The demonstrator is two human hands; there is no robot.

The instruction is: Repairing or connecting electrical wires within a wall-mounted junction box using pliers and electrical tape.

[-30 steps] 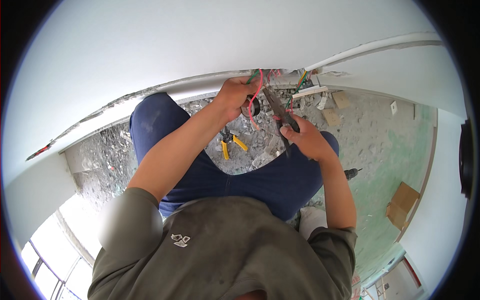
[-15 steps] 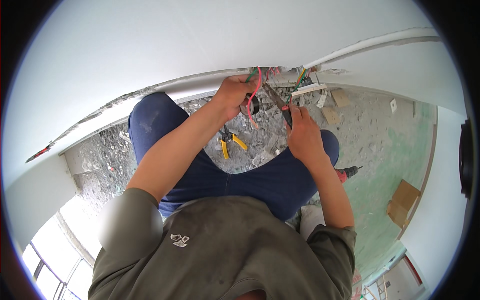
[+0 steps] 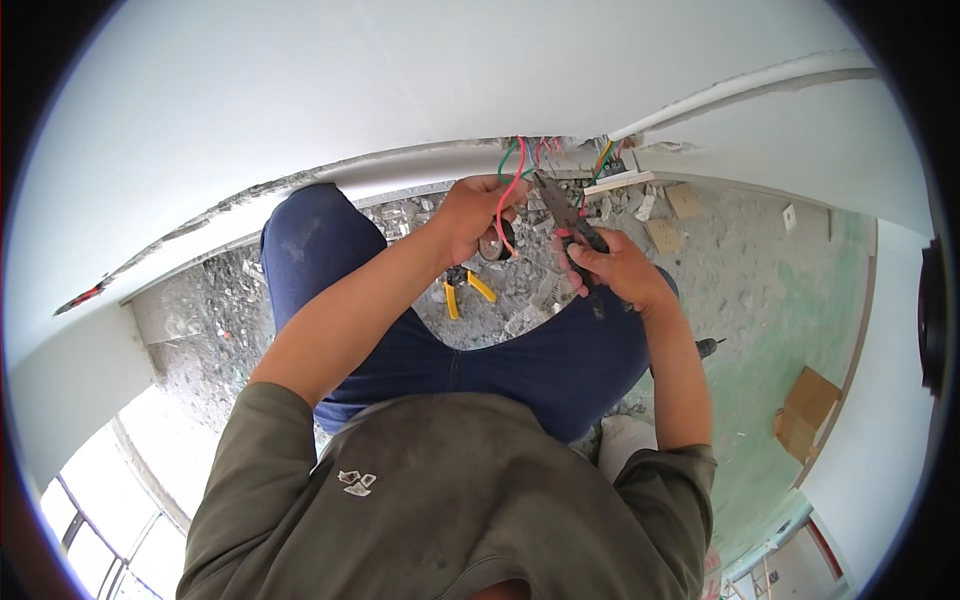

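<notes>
My left hand (image 3: pixel 472 215) is closed near the wall's foot, its fingertips pinched on a green wire (image 3: pixel 503 158). A dark roll of tape (image 3: pixel 496 243) sits under its fingers, seemingly held by them. A red wire (image 3: pixel 507 196) with a bare end curves down past the fingertips. In my right hand (image 3: pixel 628 270) is a pair of pliers (image 3: pixel 560 205) with dark jaws and red-and-black handles. The handles are spread, and the jaw tips lie close to my left fingertips. Whether the tips touch a wire I cannot tell.
Yellow-handled wire strippers (image 3: pixel 454 298) lie on the rubble (image 3: pixel 525 300) between my knees. More wires (image 3: pixel 604 155) leave the wall beside a white socket plate (image 3: pixel 618 182). Cardboard pieces (image 3: pixel 684 200) lie to the right. A drill (image 3: pixel 708 347) is partly hidden behind my right forearm.
My right hand has turned and shifted slightly right and down, and the pliers' handles now show spread. My left hand has moved slightly down, exposing more green wire.
</notes>
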